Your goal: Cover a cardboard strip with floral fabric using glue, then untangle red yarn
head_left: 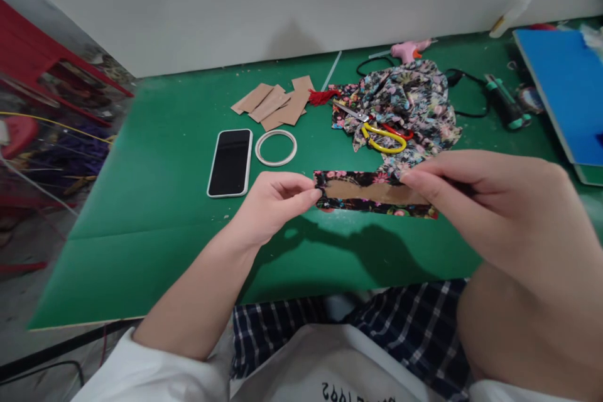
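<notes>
Between my two hands, above the table, is a cardboard strip (358,191) with black floral fabric folded over its edges. Its bare brown middle faces me. My left hand (285,201) pinches the left end between thumb and fingertips. At the right end, my right hand (471,201) is closed on the strip, thumb along its upper side. Just beyond lies a crumpled heap of floral fabric (409,97), with yellow-handled scissors (384,138) resting on its near side. A second, red handle shows beside them.
On the green table (164,264) are a phone (230,163), a white ring (257,149), cardboard pieces (294,107), a red tassel (324,97) and a clear stick (332,70). Farther back lie a pink glue gun (406,51), a green-black tool (505,103) and a blue board (565,88).
</notes>
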Tool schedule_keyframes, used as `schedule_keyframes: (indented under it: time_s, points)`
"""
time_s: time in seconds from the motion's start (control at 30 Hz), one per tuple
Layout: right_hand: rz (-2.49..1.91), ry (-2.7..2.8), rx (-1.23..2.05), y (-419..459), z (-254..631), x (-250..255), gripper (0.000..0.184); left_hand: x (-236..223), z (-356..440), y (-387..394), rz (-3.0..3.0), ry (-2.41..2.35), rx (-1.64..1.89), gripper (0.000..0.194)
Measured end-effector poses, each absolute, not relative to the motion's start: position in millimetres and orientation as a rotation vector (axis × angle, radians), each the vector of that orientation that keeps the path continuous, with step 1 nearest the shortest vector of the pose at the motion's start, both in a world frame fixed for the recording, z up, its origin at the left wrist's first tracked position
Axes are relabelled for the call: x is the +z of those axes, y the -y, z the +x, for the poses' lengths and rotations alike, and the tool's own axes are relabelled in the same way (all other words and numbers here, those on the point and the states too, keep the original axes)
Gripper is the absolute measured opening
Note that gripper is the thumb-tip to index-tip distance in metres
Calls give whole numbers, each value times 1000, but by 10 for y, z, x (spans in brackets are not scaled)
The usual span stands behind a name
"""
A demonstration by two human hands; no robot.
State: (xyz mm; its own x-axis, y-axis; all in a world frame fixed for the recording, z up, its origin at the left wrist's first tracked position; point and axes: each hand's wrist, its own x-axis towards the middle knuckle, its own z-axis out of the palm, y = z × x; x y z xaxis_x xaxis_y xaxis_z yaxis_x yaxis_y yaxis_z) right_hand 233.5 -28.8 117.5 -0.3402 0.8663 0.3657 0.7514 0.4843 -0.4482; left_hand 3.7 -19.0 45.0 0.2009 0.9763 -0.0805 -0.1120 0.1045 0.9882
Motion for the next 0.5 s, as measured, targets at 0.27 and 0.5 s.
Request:
schedule_keyframes:
  time_s: [0.27, 0.5]
  points:
    - [-1267, 2189, 160, 347, 2348, 1166, 21, 377, 40, 182, 1131, -1038, 1020, 17]
    - [-1229, 2175, 189, 371, 2351, 1165, 18, 348, 7, 174, 1156, -991, 945, 20]
